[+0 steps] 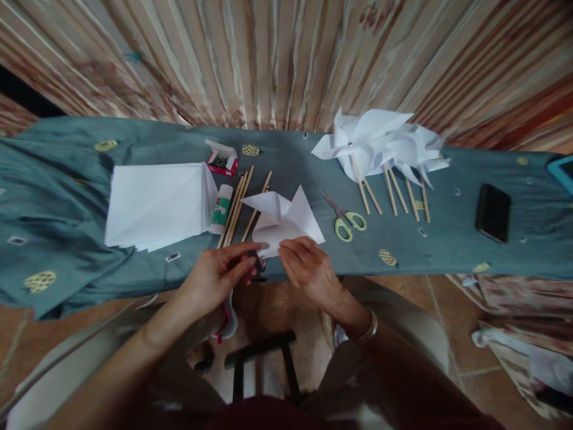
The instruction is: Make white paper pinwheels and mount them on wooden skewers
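Observation:
A white paper pinwheel [290, 218], cut and partly folded with its points standing up, is at the table's front edge between my hands. My left hand [219, 272] is closed at its lower left edge, thumb and forefinger pinched together. A small dark patch shows by those fingertips, and I cannot make out what it is. On the lower right edge of the paper, my right hand [311, 269] is closed with the fingers bunched. Scissors [344, 218] with light green handles lie right of the paper. Several wooden sticks [236, 209] and a green-and-white glue stick [221, 209] are to its left.
A stack of white paper sheets [156, 203] lies at left, below an open red-and-white box [222, 160] of small dark metal pieces. Several finished pinwheels [371, 140] on sticks are piled back right. A black phone [493, 212] is farther right on the green tablecloth [430, 251].

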Motion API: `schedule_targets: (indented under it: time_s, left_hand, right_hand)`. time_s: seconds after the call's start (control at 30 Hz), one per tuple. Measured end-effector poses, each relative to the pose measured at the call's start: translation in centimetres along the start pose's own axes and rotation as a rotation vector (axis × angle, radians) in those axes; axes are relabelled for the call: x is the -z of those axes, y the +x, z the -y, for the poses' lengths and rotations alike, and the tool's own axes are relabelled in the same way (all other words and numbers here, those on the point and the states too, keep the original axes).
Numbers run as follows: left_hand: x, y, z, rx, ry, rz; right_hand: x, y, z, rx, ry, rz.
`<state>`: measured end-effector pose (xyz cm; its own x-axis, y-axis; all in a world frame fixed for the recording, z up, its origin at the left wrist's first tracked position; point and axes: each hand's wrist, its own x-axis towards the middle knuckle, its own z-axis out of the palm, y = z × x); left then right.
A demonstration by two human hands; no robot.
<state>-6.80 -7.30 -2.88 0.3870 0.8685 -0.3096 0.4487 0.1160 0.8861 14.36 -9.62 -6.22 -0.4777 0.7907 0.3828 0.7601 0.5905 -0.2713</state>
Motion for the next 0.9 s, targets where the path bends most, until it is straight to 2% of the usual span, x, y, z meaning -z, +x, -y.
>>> schedule_targets:
  time_s: [0.1,0.23,0.3,0.37,0.5,0.7,0.9]
  left_hand:
    - [0.1,-0.1,0.3,-0.077,0.146,-0.076]
    - [-0.5,0.3,0.8,-0.387,0.357,-0.237]
    - [-1.0,1.0,1.1,-0.523,0.464,-0.265]
    - [-1.6,2.0,1.3,-0.585,0.552,-0.267]
    - [-2.3,3.5,1.2,-0.585,0.653,-0.240]
    - [-2.7,4.3,0.7,-0.549,0.722,-0.211]
    - [-2.6,4.7,0.7,-0.531,0.745,-0.243]
  right_hand:
    - [0.3,-0.6,-0.1,-0.030,0.041,0.028]
    - [0.9,-1.6,-0.3,-0.116,0.174,0.013]
    - [1.0,-1.8,-0.6,-0.167,0.270,-0.004]
    - [1.1,-1.8,-0.8,-0.239,0.352,-0.021]
    - [1.0,-1.3,-1.3,-0.399,0.413,-0.051]
    - [0.8,-0.4,-1.6,-0.625,0.424,-0.033]
    - [1.0,0.2,-1.9,-0.694,0.444,0.018]
